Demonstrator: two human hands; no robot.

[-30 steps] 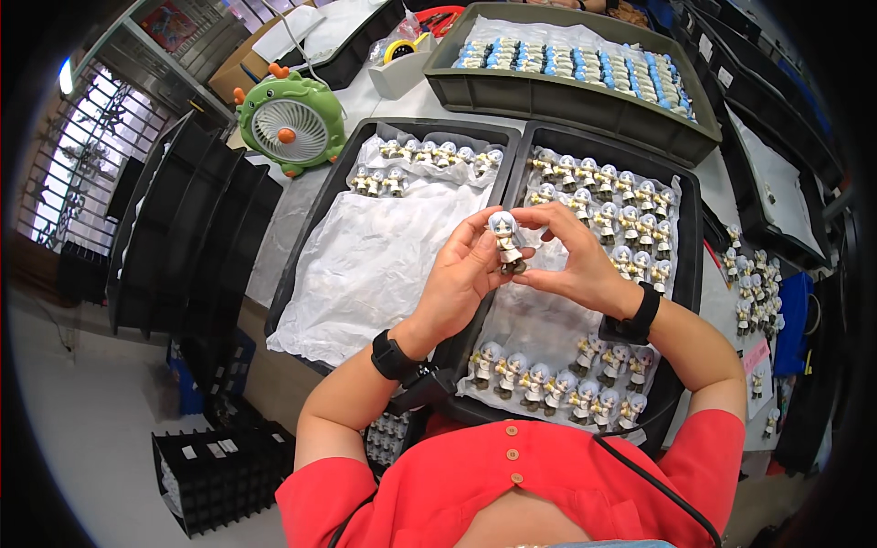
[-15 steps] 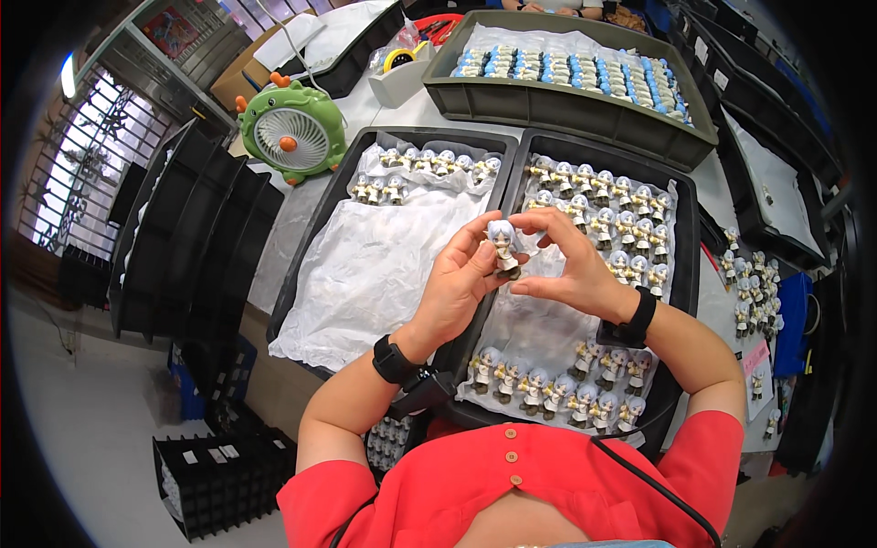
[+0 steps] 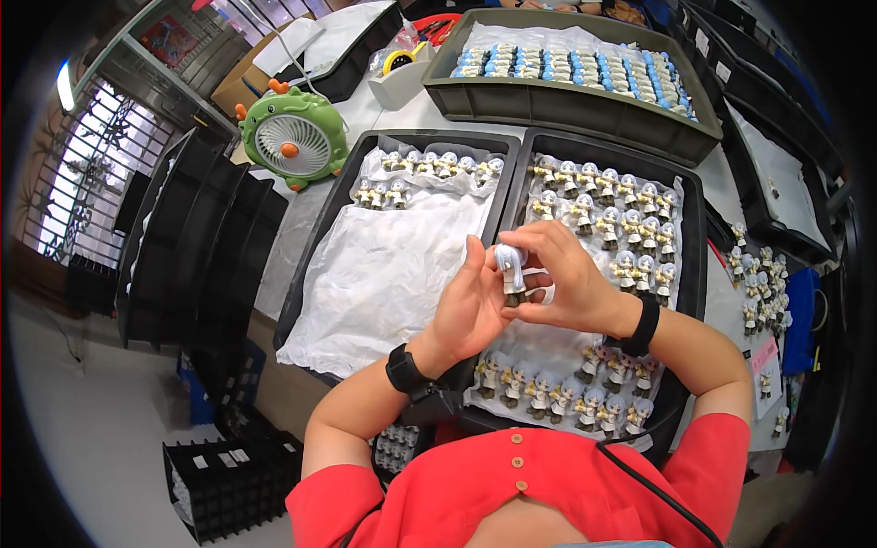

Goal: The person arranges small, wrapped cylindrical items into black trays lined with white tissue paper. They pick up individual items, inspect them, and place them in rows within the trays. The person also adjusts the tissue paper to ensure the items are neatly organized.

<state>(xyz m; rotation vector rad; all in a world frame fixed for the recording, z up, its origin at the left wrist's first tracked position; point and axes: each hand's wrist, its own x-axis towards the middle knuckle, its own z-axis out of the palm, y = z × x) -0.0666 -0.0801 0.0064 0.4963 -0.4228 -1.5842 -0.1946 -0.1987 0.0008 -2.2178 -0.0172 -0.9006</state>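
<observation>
While your right hand (image 3: 577,285) pinches the pale-haired figurine (image 3: 511,276), it stands upright between your palms, its long hair showing. That right grip is closed, fingers up around the head, thumb down by the dark feet! Across from it, your left hand (image 3: 464,315) is spread, palm turned to the figurine, thumb raised clear; how firmly its other fingers touch the far side can't be told from this view.

You're working right above the spot where two black trays meet. Over on your left, the left tray (image 3: 317,239) is lined with crumpled white paper (image 3: 393,274), one row of figures along its far end and a short row of three just nearer. Swing across to the right tray (image 3: 694,260), and it's busier: matching figurines (image 3: 607,225) fill rows at the far end, more sit close to your red shirt (image 3: 429,484), pale liner between.

Beyond the trays on your desk (image 3: 429,115), a grey-green crate (image 3: 566,111) carries packed blue-and-white figures (image 3: 585,71). Left of that, a tape dispenser (image 3: 402,80), then a green dragon-shaped fan (image 3: 292,146) facing your way. Out right, loose figurines (image 3: 760,283) crowd together beside the trays.
</observation>
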